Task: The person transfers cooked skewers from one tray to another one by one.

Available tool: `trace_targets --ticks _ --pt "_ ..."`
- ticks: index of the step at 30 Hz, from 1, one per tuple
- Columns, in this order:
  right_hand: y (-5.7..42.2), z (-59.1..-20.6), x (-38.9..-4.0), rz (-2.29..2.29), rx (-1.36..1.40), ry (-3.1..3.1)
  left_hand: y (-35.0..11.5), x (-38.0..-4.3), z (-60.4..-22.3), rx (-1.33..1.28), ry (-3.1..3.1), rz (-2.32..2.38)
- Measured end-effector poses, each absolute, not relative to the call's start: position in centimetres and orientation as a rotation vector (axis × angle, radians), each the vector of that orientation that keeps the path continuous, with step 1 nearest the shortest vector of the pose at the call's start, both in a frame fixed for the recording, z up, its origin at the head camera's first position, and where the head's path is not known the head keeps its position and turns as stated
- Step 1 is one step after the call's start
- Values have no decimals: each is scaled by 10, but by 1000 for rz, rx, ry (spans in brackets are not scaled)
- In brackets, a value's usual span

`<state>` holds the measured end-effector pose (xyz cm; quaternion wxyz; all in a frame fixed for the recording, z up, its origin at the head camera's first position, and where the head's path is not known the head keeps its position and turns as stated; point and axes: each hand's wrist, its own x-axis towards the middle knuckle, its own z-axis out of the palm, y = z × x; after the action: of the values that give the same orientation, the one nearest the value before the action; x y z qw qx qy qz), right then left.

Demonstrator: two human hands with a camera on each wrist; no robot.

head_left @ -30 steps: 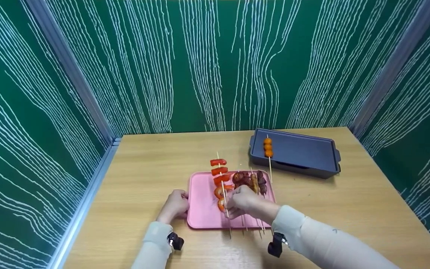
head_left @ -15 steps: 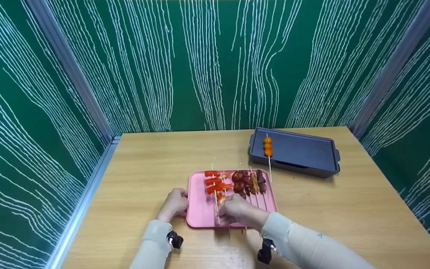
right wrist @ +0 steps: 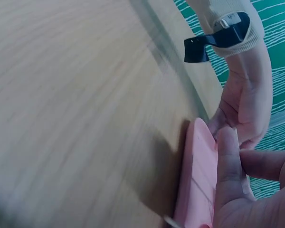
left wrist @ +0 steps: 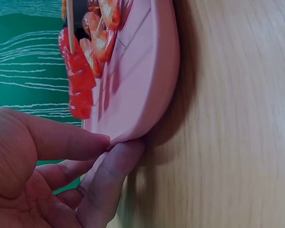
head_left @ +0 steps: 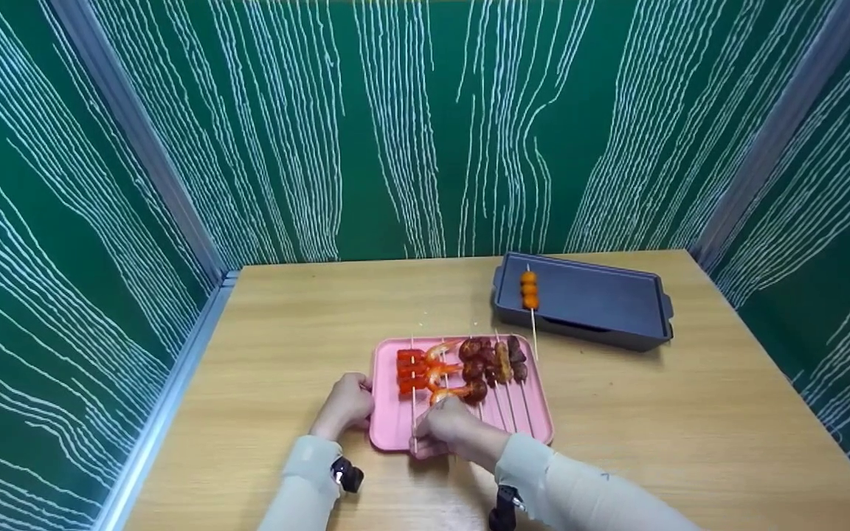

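Observation:
My left hand [head_left: 347,402] pinches the left rim of a pink tray [head_left: 388,420] between thumb and fingers, as the left wrist view shows. My right hand [head_left: 443,428] grips the lower stick of a skewer of glossy red pieces [head_left: 412,372]. That skewer is over the tray's left part; in the left wrist view, the red pieces [left wrist: 78,78] hang a little above the tray surface. Beside them on the tray is a shrimp skewer [head_left: 448,369], its lower end hidden by my right hand. Several browned meat skewers [head_left: 503,361] lie farther right on the tray.
Behind the tray to the right stands a dark grey rectangular grill pan [head_left: 587,295]. A skewer of orange balls [head_left: 530,290] lies across its left end, stick over the front edge. Green walls with white lines enclose the wooden table [head_left: 307,317].
My right hand has moved left and toward me with the red skewer, which has lowered over the tray's left part. My left hand stays on the rim.

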<state>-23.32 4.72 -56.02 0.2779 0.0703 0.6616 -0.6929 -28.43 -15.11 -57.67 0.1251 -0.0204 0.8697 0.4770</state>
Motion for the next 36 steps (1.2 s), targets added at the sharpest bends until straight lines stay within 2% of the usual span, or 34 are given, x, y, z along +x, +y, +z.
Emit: trace_targets --ticks 10,19,36 --pt "38 -566 -225 -1933 256 1758 -152 -284 -575 -62 2509 1413" --pt "39 -567 -228 -1814 294 1888 -152 -284 -576 -56 2512 1407" --pt "49 -564 -233 -1698 186 2075 -153 -284 -578 -26 2538 1400"
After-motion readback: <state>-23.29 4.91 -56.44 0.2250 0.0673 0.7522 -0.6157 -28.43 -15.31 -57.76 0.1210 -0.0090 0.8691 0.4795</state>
